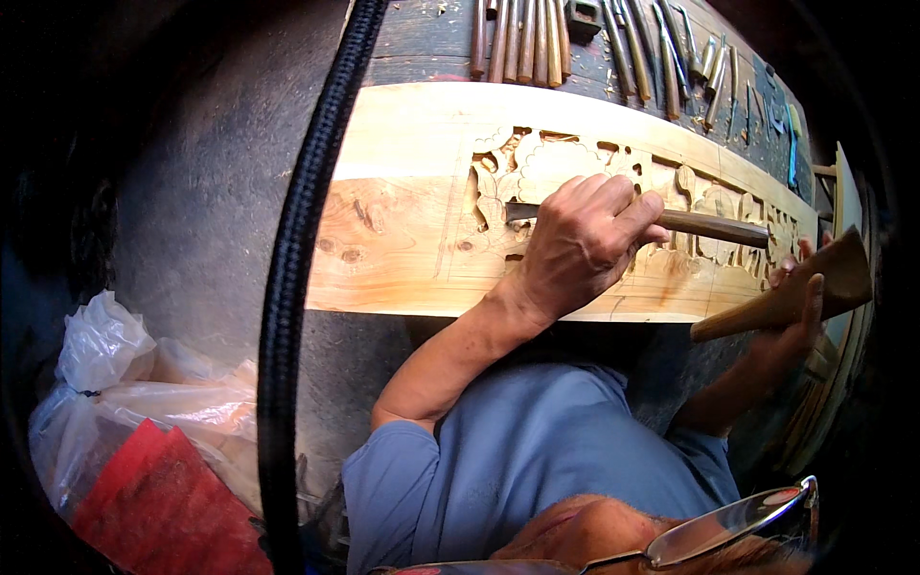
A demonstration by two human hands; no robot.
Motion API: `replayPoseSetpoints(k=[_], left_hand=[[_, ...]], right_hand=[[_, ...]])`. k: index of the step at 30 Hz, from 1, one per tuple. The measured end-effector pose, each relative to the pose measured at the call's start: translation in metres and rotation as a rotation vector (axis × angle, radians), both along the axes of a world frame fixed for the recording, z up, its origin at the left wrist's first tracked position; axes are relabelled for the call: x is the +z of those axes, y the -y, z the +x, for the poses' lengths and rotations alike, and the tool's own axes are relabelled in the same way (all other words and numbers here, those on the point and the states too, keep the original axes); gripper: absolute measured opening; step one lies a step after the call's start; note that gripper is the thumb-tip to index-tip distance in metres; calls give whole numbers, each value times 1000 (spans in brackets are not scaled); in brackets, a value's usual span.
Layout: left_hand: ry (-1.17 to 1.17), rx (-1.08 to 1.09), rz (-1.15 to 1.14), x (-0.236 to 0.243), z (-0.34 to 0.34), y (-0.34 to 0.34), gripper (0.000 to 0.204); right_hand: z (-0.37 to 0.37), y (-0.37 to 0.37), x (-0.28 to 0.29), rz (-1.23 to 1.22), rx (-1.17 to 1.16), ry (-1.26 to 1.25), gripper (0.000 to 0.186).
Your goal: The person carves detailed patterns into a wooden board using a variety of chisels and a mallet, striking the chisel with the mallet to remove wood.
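Observation:
My left hand [596,232] grips a chisel [719,227], its flat metal blade lying low over a pale wooden board [374,144] with a pierced, carved pattern of leaves and scalloped shapes. The chisel's handle points right. At the right, beside the board's front edge, my right hand [803,311] holds a flared wooden mallet [834,273], its narrow end pointing down-left. Some of that hand's fingers are behind the mallet.
The dark bench [412,38] carries rows of chisels [522,38] and a small dark block [584,19]. Planks [834,383] stand at the right edge. Clear plastic bags [105,355] and red sheeting [163,498] lie lower left. A black strap [311,192] crosses the view.

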State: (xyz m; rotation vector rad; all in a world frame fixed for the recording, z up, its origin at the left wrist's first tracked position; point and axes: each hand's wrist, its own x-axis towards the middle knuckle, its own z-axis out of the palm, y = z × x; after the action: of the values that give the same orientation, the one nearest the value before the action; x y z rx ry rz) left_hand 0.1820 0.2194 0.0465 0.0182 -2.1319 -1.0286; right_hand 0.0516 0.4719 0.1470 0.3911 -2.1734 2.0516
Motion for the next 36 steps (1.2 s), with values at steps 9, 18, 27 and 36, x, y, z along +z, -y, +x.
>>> replayPoseSetpoints(k=[9, 18, 27, 36], left_hand=[[-3, -14, 31, 2, -2, 0, 21], [-69, 49, -19, -5, -4, 0, 20], [-174, 99, -167, -4, 0, -4, 28], [-152, 18, 30, -3, 3, 2, 27]], right_hand=[[2, -16, -14, 903, -101, -463, 75], [1, -15, -25, 837, -112, -383, 67], [-7, -42, -33, 803, -76, -455, 55], [2, -27, -29, 747, -105, -408, 54]])
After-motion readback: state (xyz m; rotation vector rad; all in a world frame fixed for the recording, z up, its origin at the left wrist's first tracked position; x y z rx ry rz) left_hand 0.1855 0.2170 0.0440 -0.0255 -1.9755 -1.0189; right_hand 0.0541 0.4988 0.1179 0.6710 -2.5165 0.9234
